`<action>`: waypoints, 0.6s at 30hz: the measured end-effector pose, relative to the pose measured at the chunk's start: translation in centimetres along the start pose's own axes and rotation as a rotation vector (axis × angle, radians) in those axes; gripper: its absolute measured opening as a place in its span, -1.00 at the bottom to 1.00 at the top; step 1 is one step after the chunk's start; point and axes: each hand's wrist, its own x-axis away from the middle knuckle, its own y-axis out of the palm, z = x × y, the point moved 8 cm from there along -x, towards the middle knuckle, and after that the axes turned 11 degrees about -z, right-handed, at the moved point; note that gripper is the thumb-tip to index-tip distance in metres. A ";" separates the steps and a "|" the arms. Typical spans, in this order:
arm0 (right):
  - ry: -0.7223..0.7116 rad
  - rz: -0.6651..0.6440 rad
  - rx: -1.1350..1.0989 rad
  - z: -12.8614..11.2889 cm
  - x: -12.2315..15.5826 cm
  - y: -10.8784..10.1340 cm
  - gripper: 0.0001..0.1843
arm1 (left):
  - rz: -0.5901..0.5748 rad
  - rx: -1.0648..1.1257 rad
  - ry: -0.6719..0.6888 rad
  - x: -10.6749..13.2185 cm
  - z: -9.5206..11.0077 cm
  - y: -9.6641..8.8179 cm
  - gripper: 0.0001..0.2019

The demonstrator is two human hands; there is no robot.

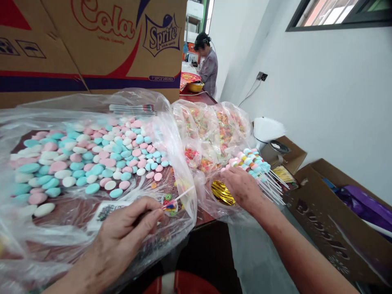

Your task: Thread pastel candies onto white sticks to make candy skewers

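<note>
My left hand [134, 224] is closed in a pinch on a thin white stick [185, 192] that points up to the right. A small blue, red and yellow piece shows on the stick beside the fingertips. My right hand [241, 185] reaches over the gold twist ties [223, 192], its fingers drawn together and the tips partly hidden. Whatever they hold cannot be made out. Just past this hand lies a stack of pastel candy skewers [251, 163] on white sticks. Pink, blue and white candies [101, 159] spread over clear plastic to the left.
Clear bags of colourful gummy candies [211, 122] lie behind the twist ties. A large cardboard carton [92, 49] stands at the back left. Open boxes [333, 220] sit at the right. Another person [210, 67] works at the far end of the table.
</note>
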 end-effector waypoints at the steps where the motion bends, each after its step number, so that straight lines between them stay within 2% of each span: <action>1: 0.038 -0.032 0.050 1.1 0.0 0.9 -0.67 | 0.004 0.067 -0.043 -0.1 -0.2 -0.2 -0.78; 3: 0.101 -0.101 0.139 2.4 0.0 2.9 -0.70 | 0.021 0.163 -0.089 -0.2 -0.3 -0.4 -0.75; 5: 0.150 -0.162 0.202 2.6 0.1 4.5 -0.75 | 0.026 0.225 -0.108 -0.3 -0.3 -0.4 -0.73; 8: 0.217 -0.231 0.246 2.5 0.1 5.7 -0.77 | 0.020 0.301 -0.120 -0.4 -0.5 -0.2 -0.71; 13: 0.284 -0.290 0.205 3.1 0.1 5.4 -0.78 | 0.060 0.415 -0.119 -0.2 -1.1 -0.6 -0.75; 18: 0.328 -0.255 0.090 4.1 0.4 4.6 -0.79 | 0.061 0.500 -0.145 0.0 -2.0 -0.4 -0.76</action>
